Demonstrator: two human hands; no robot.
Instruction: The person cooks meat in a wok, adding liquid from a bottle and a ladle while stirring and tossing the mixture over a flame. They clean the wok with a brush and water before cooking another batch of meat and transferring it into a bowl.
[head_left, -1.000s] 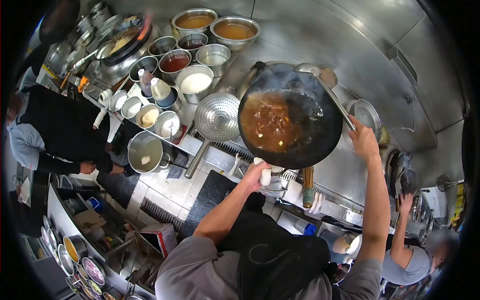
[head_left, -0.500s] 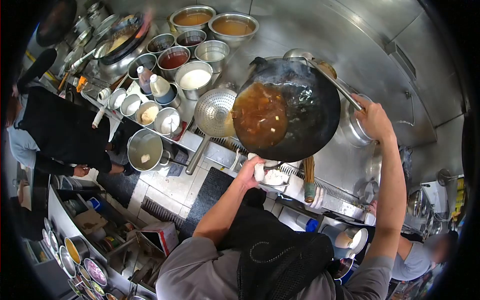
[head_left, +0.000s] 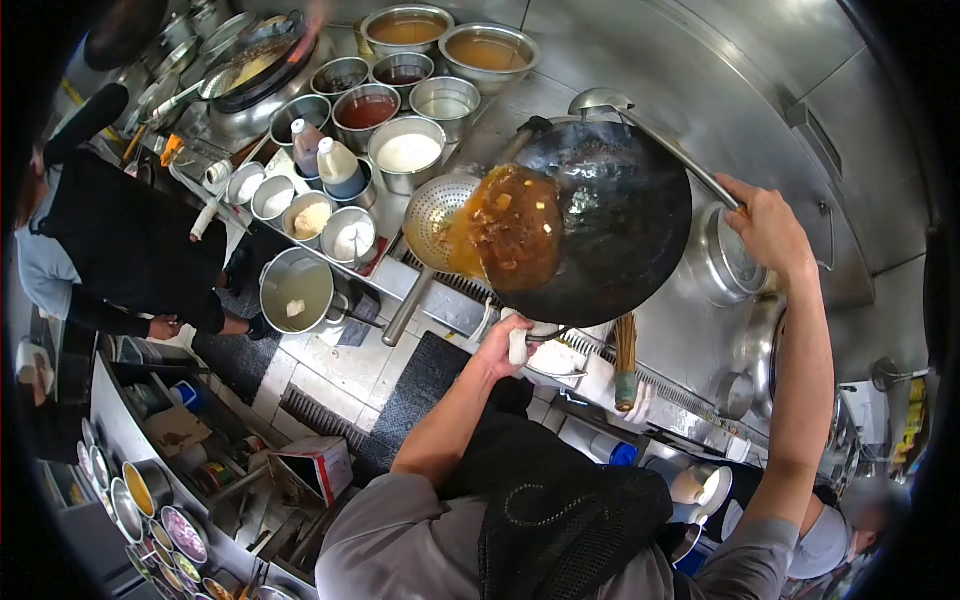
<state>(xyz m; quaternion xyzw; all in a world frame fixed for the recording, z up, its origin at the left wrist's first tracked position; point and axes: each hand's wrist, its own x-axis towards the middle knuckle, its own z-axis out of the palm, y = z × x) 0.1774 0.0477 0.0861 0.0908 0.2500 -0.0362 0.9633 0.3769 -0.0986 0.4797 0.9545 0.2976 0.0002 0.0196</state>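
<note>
A black wok (head_left: pixel 630 230) is tilted to the left, and brown sauce with chunks (head_left: pixel 515 225) spills over its left rim into a perforated strainer (head_left: pixel 432 215). My left hand (head_left: pixel 505 348) is closed around a white cloth (head_left: pixel 519 344) at the wok's near handle. My right hand (head_left: pixel 768 228) grips the long handle of a metal ladle (head_left: pixel 600 99), whose bowl is above the wok's far rim. The strainer's handle points toward the counter's front edge.
Bowls of sauces and powders (head_left: pixel 408 150) and two squeeze bottles (head_left: pixel 340 168) stand left of the wok. A pot (head_left: pixel 297 292) hangs past the counter edge. A bamboo brush (head_left: pixel 625 365) lies near the front. One person (head_left: pixel 130 230) is at left, another (head_left: pixel 825 540) at lower right.
The wok has tipped further left, and its sauce has moved over the rim into the strainer. My right hand has shifted slightly right with the ladle.
</note>
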